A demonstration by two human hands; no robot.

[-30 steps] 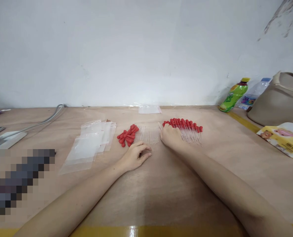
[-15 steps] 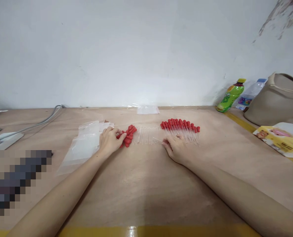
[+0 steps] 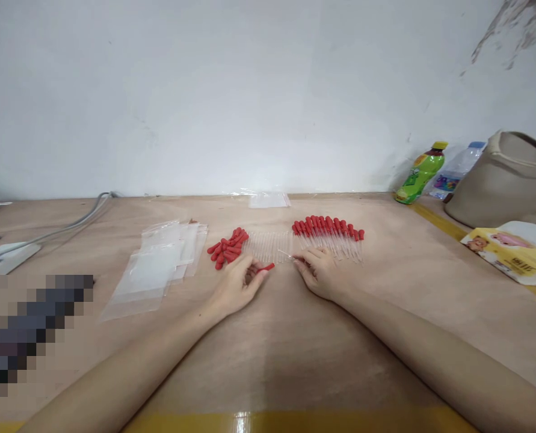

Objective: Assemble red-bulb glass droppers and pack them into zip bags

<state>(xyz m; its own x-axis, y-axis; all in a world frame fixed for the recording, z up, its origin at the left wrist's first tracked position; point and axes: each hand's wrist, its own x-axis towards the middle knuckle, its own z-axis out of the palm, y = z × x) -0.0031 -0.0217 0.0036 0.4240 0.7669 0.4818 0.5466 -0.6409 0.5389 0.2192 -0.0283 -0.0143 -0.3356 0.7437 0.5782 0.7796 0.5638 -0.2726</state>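
Observation:
A red rubber dropper bulb (image 3: 266, 267) is pinched in my left hand (image 3: 239, 281), its end pointing right. My right hand (image 3: 318, 272) grips a thin clear glass dropper tube (image 3: 284, 253), whose free end points left toward the bulb, a small gap apart. Behind my left hand lies a loose pile of red bulbs (image 3: 227, 246). Between the hands, a row of bare glass tubes (image 3: 268, 245) lies side by side. Beyond my right hand, droppers fitted with red bulbs (image 3: 328, 225) lie in a fanned row, their lower ends partly hidden by that hand.
Clear plastic bags (image 3: 148, 270) lie left of the pile, and another (image 3: 269, 200) rests by the wall. At the right stand a green drink bottle (image 3: 421, 174), a water bottle (image 3: 459, 171), a beige bag (image 3: 506, 180) and a yellow-white packet (image 3: 511, 252). A cable (image 3: 76, 224) crosses the left.
My left hand has moved right and nearer from the pile, carrying one red bulb out of it. My right hand stays almost in place with the glass tube.

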